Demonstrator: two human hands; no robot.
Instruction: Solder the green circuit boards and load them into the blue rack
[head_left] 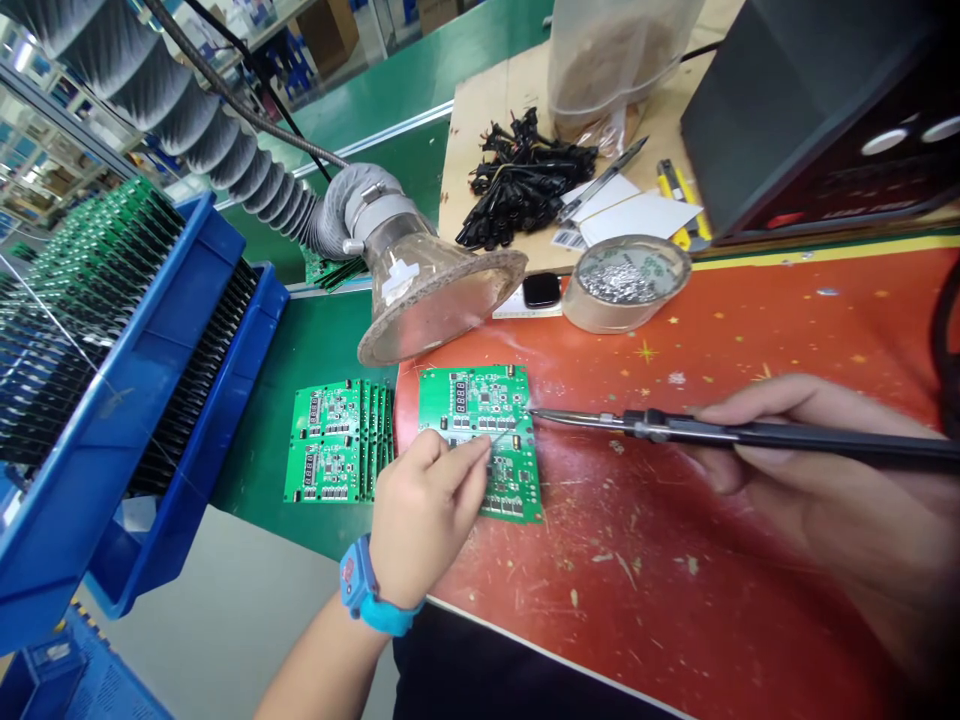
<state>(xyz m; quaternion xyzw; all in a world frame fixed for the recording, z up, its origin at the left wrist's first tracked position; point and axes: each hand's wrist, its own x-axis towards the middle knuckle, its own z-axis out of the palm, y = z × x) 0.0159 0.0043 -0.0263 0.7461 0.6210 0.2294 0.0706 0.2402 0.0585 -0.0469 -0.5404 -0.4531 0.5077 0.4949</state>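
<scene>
A green circuit board (480, 400) lies on the red mat (712, 600). My left hand (424, 520) rests on the board's near left part, fingers pinched on a thin solder wire (504, 436) that runs up to the board's right edge. My right hand (817, 470) is closed round a black soldering iron (750, 433). Its metal tip (538, 412) touches the board's right edge, close to the wire's end. A blue watch sits on my left wrist.
A stack of green boards (337, 442) lies left of the worked board. Blue bins (112, 400) of upright boards fill the left. A fume hood (435, 290) on a grey hose hangs above. A tape roll (626, 282), black cable parts (525, 180) and a dark machine (825, 110) stand behind.
</scene>
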